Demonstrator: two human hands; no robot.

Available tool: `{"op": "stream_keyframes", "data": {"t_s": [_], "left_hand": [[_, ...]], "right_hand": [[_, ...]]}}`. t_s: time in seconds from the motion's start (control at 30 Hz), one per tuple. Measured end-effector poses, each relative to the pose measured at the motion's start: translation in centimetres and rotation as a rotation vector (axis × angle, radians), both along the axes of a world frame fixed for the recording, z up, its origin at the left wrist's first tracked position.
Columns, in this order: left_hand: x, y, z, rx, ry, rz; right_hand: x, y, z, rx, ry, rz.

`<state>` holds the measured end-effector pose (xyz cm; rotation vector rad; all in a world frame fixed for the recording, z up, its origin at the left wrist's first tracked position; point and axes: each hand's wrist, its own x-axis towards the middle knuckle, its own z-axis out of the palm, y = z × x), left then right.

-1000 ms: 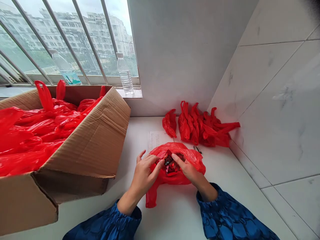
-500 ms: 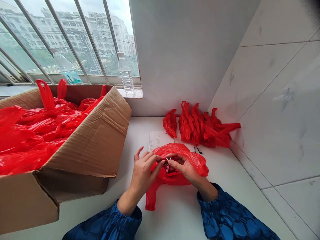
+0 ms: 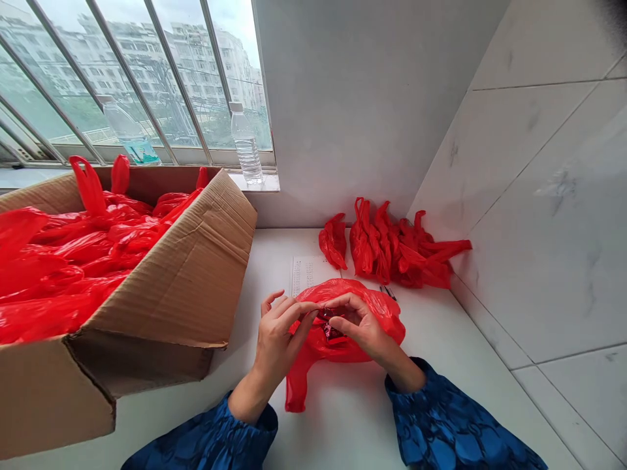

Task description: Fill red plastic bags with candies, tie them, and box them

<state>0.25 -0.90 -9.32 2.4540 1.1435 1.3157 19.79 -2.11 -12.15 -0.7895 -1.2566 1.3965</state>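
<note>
A red plastic bag (image 3: 337, 352) lies spread on the white table below my hands. Small shiny dark-red wrapped pieces (image 3: 330, 331) show in its mouth, their kind too small to tell. My left hand (image 3: 287, 326) is at the bag's left side, thumb and forefinger pinched together on what looks like its rim. Across the opening, my right hand (image 3: 360, 329) has its thumb apart from its curved forefinger, over the wrapped pieces. The right forefinger's tip comes close to the left fingertips.
On the left stands a cardboard box (image 3: 181, 274) full of red plastic bags (image 3: 98, 248). More bunched red bags (image 3: 386, 248) lie against the back wall. A printed sheet (image 3: 304, 271) and dark pens (image 3: 388, 292) are behind the bag. Two bottles, one clear (image 3: 246, 147), stand at the window.
The right thumb and forefinger have spread apart, baring more of the wrapped pieces. The left hand has shifted slightly, still pinching. The bag's right side has drawn in a little.
</note>
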Motion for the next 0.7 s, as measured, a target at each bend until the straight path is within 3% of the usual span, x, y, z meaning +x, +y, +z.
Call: {"op": "stream_keyframes", "data": {"t_s": [0.13,0.27,0.43,0.7], "left_hand": [[-0.1,-0.1,0.3,-0.068,-0.034,-0.061],[-0.1,-0.2,0.5,-0.198,-0.068,-0.106],[0.0,0.2,-0.1,-0.272,-0.156,-0.067],[0.2,0.2,-0.8,-0.617,-0.480,-0.156]], "right_hand": [[0.1,0.3,-0.3,-0.126,0.070,0.077],[-0.1,0.1,-0.3,-0.157,0.066,-0.021],[-0.1,0.0,0.1,-0.143,0.052,-0.039],[0.0,-0.1,0.2,-0.118,0.027,0.121]]}}
